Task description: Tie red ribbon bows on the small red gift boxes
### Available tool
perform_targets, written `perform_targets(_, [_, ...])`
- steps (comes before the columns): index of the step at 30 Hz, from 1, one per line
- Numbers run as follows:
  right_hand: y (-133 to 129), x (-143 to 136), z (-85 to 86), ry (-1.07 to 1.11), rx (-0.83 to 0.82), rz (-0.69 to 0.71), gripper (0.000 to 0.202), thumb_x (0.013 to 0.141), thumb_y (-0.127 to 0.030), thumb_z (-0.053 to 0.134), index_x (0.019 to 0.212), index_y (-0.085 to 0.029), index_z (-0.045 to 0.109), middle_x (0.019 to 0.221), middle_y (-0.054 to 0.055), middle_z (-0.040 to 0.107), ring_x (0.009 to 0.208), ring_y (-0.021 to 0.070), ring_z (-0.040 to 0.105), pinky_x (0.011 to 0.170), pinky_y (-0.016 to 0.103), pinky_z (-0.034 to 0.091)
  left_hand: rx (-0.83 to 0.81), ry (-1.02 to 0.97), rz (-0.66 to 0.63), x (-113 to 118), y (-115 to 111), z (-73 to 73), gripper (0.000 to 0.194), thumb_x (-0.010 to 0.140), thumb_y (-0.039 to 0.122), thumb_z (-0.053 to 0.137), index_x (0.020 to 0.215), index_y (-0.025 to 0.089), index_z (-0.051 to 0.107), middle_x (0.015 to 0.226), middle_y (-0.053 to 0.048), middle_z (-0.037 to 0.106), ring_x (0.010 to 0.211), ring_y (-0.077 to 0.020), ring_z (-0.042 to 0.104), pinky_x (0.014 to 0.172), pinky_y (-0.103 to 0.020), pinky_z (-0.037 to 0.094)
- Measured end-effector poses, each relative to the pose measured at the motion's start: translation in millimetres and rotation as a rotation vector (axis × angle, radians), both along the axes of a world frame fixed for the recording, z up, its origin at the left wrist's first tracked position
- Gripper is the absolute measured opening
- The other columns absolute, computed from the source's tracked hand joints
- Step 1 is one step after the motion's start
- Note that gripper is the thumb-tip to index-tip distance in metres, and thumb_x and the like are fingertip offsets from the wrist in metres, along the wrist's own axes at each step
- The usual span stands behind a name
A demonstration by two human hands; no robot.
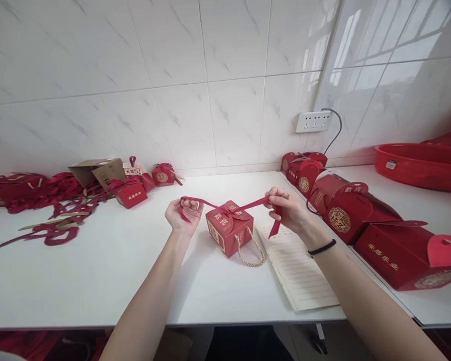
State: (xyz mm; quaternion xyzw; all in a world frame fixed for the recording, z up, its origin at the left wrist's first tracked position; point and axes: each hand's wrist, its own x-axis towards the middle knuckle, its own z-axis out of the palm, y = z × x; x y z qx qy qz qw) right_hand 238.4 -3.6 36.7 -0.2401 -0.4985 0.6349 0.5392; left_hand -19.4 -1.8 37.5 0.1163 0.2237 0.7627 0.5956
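Left hand (185, 215) and right hand (287, 209) each pinch the ribbon (253, 203) near an end; likely soft, slippery. Red box (231, 231), between them on the tabletop (97, 281): probably light, crushable card; grip low sides.

Red gift box (228, 236), pale-gold print: closed, standing angled on the worktop (97, 281) | golden rope handle (252, 264): looped down on its right side | dark red ribbon (253, 203): gathered on the top, stretched outward both ways
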Motion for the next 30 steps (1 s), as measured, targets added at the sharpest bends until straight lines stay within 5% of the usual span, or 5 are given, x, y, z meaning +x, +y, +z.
perform_targets(4, [-3,7,4.2,-0.062,0.028,0.054,0.037,0.057,-0.043,0.076,0.067,-0.02,0.049,0.056,-0.003,0.046,0.05,0.0104,0.045,0.032,0.014,0.03,0.093,0.086,0.04,-5,8,-5.7,0.015,0.07,0.026,0.044,0.075,0.018,0.056,0.085,-0.007,0.068,0.088,-0.0181,0.066,0.081,-0.032,0.05])
perform_targets(11, [-8,17,3.4,-0.528,-0.088,0.8,0.064,0.06,-0.077,0.059,0.058,-0.015,0.047,0.065,0.014,0.066,0.054,0.0203,0.063,0.043,0.026,0.048,0.217,0.864,0.013,8,11,-19.4,0.025,0.067,0.029,0.059,0.09,0.019,0.062,0.116,-0.009,0.061,0.119,-0.0238,0.049,0.094,-0.034,0.039])
perform_targets(15, [-8,4,-0.5,-0.641,-0.091,0.588,0.059,0.076,-0.069,0.052,0.074,-0.01,0.06,0.076,0.015,0.068,0.067,0.0204,0.066,0.052,0.026,0.053,0.27,1.222,-0.215,23,3,-24.2,0.025,0.07,0.035,0.059,0.086,0.017,0.065,0.097,-0.007,0.067,0.094,-0.0234,0.059,0.084,-0.034,0.043])
perform_targets(22, [0,-11,-11.4,-0.65,0.017,0.168,0.043,0.077,-0.056,0.062,0.078,-0.014,0.056,0.076,0.005,0.059,0.073,0.0148,0.059,0.052,0.021,0.054,0.258,1.364,-0.249,14,-2,-13.7,0.023,0.065,0.035,0.067,0.073,0.017,0.054,0.075,-0.001,0.058,0.069,-0.0151,0.054,0.059,-0.024,0.041])
perform_targets(30, [3,-7,-12.1,-0.639,0.0,0.191,0.042,0.071,-0.054,0.068,0.071,-0.014,0.055,0.08,0.003,0.056,0.079,0.0151,0.056,0.056,0.022,0.055,0.217,1.204,-0.642,3,-7,-2.1,0.024,0.065,0.033,0.072,0.066,0.016,0.054,0.063,-0.001,0.058,0.056,-0.0122,0.053,0.049,-0.021,0.038])
